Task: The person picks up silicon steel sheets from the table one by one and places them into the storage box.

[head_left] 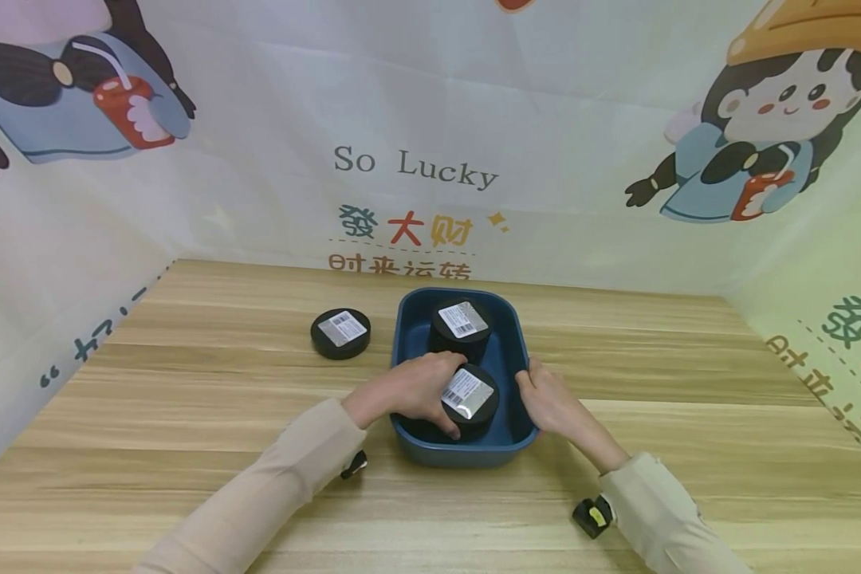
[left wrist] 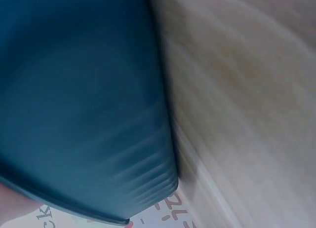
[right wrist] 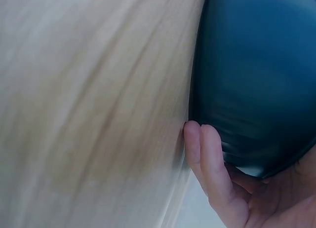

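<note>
A blue rectangular basin with rounded corners stands on the wooden table. My left hand reaches over its left side and grips a round black tin with a silver label, thumb on the near side and fingers on the far side. Behind that tin, also in the basin, is another black tin, which looks tall or stacked. On the basin's right side, my right hand holds the rim. The right wrist view shows its fingers along the outer wall. The left wrist view is mostly filled by the basin's wall.
A flat round black tin with a silver label lies on the table, left of the basin. A printed cloth hangs at the back and along both sides. Small black devices are worn on the wrists.
</note>
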Available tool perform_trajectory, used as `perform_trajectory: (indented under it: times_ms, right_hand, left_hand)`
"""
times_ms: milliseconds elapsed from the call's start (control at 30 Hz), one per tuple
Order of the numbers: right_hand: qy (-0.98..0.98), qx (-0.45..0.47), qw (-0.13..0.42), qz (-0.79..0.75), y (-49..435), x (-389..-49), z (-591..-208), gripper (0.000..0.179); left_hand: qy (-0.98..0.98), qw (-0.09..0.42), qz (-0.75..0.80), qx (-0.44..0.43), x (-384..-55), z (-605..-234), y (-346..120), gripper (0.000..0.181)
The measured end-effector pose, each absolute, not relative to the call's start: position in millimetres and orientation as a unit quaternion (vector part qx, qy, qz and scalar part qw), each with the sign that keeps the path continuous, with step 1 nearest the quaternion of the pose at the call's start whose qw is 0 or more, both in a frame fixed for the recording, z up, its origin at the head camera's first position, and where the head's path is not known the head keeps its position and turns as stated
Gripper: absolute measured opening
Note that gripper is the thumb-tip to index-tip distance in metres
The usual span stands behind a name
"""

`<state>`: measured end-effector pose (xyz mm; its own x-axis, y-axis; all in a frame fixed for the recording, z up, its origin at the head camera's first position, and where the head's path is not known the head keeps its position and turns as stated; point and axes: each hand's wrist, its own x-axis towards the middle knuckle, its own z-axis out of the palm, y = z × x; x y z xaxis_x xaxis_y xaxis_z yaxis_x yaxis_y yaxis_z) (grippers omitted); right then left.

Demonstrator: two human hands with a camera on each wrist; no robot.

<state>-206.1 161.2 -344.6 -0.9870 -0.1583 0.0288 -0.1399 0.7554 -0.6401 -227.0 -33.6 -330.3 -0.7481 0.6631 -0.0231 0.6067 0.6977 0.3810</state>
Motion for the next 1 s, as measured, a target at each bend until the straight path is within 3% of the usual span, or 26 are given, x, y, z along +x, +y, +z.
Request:
perform_trajectory:
  times_ms: [1000]
  right_hand:
    - [0.936,-0.072,0.013,-0.345,160.3,-205.3,-344.0,0.021]
  left_hand:
    - [0.923,0.073,0.14,0.35,-223.4,-331.6,-31.8,0.087]
